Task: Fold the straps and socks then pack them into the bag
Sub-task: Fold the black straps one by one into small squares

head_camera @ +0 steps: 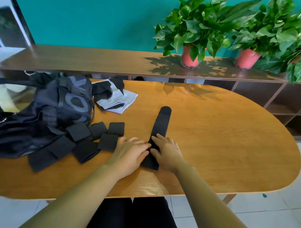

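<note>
Pressing the near end of a long black strap (160, 125) flat, a person's left hand (131, 153) and right hand (166, 153) meet on an oval wooden desk (233, 137). Their fingers (157, 138) are released and nearly straight, lying on the cloth. The strap runs away from the person. Just left of the hands, folded straps (98, 137) lie scattered against a dark bag (48, 110). Grey and black socks (115, 99) sit beyond them.
</note>
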`<move>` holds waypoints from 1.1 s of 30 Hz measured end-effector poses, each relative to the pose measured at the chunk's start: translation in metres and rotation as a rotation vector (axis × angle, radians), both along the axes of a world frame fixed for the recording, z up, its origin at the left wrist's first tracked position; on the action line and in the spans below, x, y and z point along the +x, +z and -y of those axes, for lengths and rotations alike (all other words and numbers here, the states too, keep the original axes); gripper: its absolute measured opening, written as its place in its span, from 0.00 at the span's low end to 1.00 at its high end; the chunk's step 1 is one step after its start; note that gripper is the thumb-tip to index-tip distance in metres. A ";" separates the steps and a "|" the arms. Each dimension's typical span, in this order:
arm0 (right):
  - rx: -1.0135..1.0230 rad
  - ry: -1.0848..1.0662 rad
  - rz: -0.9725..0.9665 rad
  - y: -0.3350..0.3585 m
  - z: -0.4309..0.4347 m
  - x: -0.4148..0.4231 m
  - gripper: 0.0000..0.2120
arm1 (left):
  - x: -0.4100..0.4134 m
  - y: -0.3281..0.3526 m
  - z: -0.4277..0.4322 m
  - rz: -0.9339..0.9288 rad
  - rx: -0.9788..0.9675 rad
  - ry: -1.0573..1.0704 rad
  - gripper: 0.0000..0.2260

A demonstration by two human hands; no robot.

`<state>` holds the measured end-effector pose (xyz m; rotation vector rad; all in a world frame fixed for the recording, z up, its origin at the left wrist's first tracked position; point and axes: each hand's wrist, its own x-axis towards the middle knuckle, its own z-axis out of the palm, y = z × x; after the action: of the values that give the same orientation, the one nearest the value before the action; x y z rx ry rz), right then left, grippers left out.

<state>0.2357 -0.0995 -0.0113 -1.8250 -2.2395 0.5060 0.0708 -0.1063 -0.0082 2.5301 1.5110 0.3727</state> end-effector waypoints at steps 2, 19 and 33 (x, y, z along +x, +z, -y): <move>0.125 -0.049 -0.161 0.004 -0.002 0.006 0.20 | -0.002 0.001 -0.001 0.028 0.001 -0.029 0.17; -0.065 0.105 0.109 -0.011 -0.080 0.030 0.25 | -0.007 -0.012 -0.014 -0.016 -0.014 -0.199 0.20; -0.072 0.063 -0.174 -0.004 -0.105 0.006 0.24 | -0.007 -0.007 -0.004 -0.111 0.050 -0.121 0.21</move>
<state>0.2417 0.0055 -0.0149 -1.6767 -2.1931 0.7354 0.0642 -0.1021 -0.0150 2.7067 1.3916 0.2589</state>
